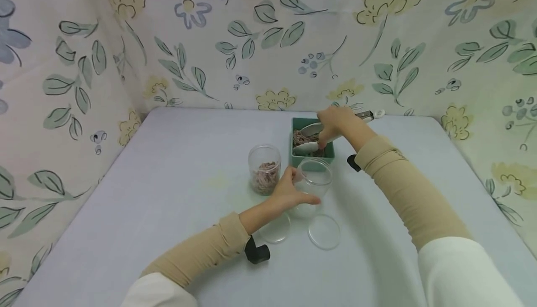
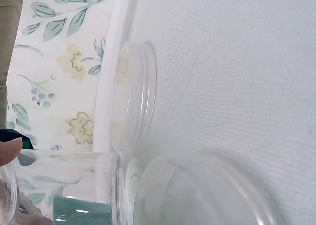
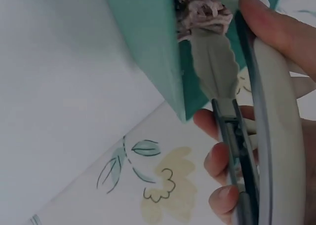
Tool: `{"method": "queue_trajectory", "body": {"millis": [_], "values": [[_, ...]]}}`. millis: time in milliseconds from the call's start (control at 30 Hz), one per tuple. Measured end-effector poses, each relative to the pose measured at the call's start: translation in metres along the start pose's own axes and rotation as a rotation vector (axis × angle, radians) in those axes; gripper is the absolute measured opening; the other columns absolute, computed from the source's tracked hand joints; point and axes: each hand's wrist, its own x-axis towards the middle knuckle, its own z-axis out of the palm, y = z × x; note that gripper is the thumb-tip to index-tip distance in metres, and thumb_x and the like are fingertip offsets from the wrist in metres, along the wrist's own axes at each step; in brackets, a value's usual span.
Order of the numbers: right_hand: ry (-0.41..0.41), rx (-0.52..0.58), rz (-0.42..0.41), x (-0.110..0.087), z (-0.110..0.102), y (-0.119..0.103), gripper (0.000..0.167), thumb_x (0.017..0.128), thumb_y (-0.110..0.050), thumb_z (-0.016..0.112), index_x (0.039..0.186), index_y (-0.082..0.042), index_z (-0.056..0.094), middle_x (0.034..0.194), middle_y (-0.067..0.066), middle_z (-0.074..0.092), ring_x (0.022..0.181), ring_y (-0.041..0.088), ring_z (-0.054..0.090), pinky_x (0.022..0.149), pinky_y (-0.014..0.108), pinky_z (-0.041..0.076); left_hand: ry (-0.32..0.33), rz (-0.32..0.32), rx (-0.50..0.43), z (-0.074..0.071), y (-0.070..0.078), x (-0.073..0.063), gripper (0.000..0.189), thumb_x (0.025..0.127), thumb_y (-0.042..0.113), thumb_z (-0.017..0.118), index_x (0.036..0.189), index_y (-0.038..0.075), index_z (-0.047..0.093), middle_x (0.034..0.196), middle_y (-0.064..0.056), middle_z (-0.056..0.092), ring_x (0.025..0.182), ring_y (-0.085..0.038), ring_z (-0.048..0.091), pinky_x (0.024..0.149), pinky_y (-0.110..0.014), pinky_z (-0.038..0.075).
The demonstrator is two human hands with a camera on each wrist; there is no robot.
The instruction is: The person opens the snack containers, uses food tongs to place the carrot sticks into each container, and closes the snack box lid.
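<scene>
My right hand [image 1: 335, 124] grips a pair of tongs [image 3: 279, 136] with pale handles and scalloped tips. Their tips reach into a green rectangular bin [image 1: 312, 160] of pinkish-brown strands [image 3: 205, 13]; the strands' material I cannot tell. Just in front of the bin, my left hand [image 1: 287, 194] holds a clear jar [image 1: 316, 183], thumb on the near side and fingers on the far side. No strands show inside that jar, and the bin's green shows through its wall in the left wrist view. Only a fingertip [image 2: 10, 150] and blurred parts of this hand appear there.
Left of the held jar stands a second clear jar [image 1: 253, 165], partly filled with the same strands. Two clear round lids lie nearer on the white table, the right lid [image 1: 324, 232] and the left lid [image 1: 276, 230]. Floral cloth [image 1: 251, 55] hangs behind the table.
</scene>
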Motion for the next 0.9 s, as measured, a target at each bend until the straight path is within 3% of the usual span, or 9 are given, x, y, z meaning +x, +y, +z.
{"method": "queue_trajectory", "body": {"millis": [167, 367, 567, 767, 900], "values": [[0.073, -0.009, -0.036, -0.004, 0.006, 0.001, 0.069, 0.070, -0.037, 0.075, 0.126, 0.000, 0.059, 0.112, 0.017, 0.065, 0.096, 0.035, 0.062, 0.075, 0.051, 0.053, -0.004, 0.006, -0.005, 0.000, 0.000, 0.000, 0.067, 0.071, 0.019, 0.088, 0.119, 0.007, 0.043, 0.131, -0.015, 0.049, 0.125, -0.032, 0.047, 0.103, -0.044, 0.041], [0.133, -0.048, -0.069, -0.009, 0.013, -0.002, 0.040, 0.079, -0.022, 0.062, 0.113, -0.001, 0.064, 0.099, 0.015, 0.065, 0.081, 0.030, 0.061, 0.068, 0.047, 0.053, 0.012, 0.010, -0.014, 0.001, 0.001, -0.002, 0.065, 0.072, 0.019, 0.087, 0.120, 0.007, 0.044, 0.132, -0.015, 0.048, 0.127, -0.032, 0.046, 0.103, -0.045, 0.041], [0.198, -0.094, -0.093, -0.013, 0.022, -0.001, 0.028, 0.081, -0.021, 0.063, 0.103, -0.003, 0.065, 0.087, 0.012, 0.065, 0.070, 0.027, 0.056, 0.063, 0.043, 0.051, 0.021, 0.004, -0.024, 0.001, 0.002, -0.001, 0.064, 0.072, 0.019, 0.086, 0.119, 0.008, 0.044, 0.134, -0.016, 0.048, 0.128, -0.032, 0.045, 0.104, -0.046, 0.040], [0.201, 0.009, -0.100, -0.018, 0.024, 0.008, 0.019, 0.080, -0.021, 0.067, 0.090, -0.006, 0.061, 0.073, 0.006, 0.058, 0.065, 0.024, 0.051, 0.059, 0.041, 0.046, 0.027, -0.027, -0.023, 0.002, 0.002, 0.000, 0.068, 0.073, 0.023, 0.086, 0.122, 0.007, 0.043, 0.136, -0.016, 0.048, 0.128, -0.032, 0.045, 0.104, -0.045, 0.040], [0.208, 0.094, -0.072, -0.025, 0.021, 0.017, 0.030, 0.081, -0.028, 0.074, 0.095, -0.004, 0.063, 0.078, 0.007, 0.061, 0.070, 0.025, 0.054, 0.061, 0.042, 0.047, 0.045, -0.036, -0.037, 0.003, 0.004, 0.002, 0.066, 0.073, 0.024, 0.086, 0.121, 0.007, 0.044, 0.136, -0.016, 0.049, 0.129, -0.031, 0.045, 0.105, -0.044, 0.039]]}}
